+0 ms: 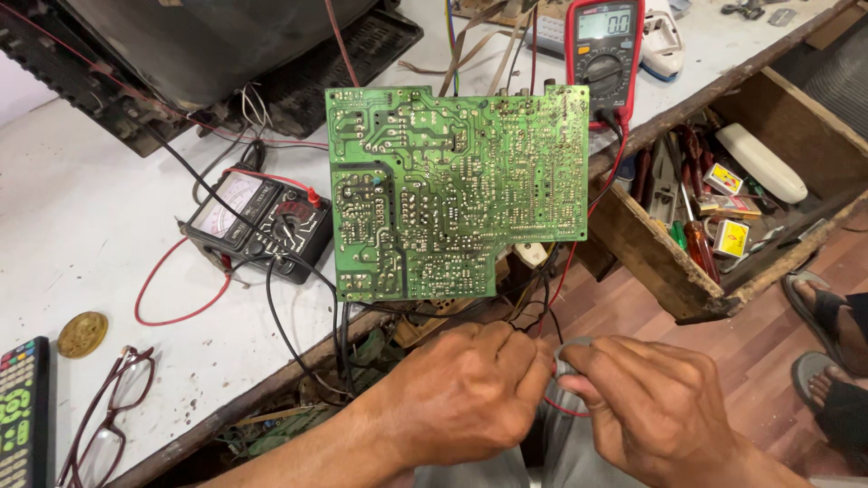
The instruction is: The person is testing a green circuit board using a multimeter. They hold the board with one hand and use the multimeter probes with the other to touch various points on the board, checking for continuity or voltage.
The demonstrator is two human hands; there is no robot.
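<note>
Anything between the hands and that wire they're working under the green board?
Nothing visible. Both the left hand and the right hand already pinch the thin black wire where they meet. The green circuit board hangs above them, and the other leads trail clear of the pinch.

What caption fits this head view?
Two bare hands, left hand and right hand, pinch thin wires beneath a green printed circuit board.

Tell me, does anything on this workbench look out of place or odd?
The green circuit board stands out: it hangs past the white table's edge, solder side up, above both hands. The open wooden drawer is cluttered with tools.
</note>
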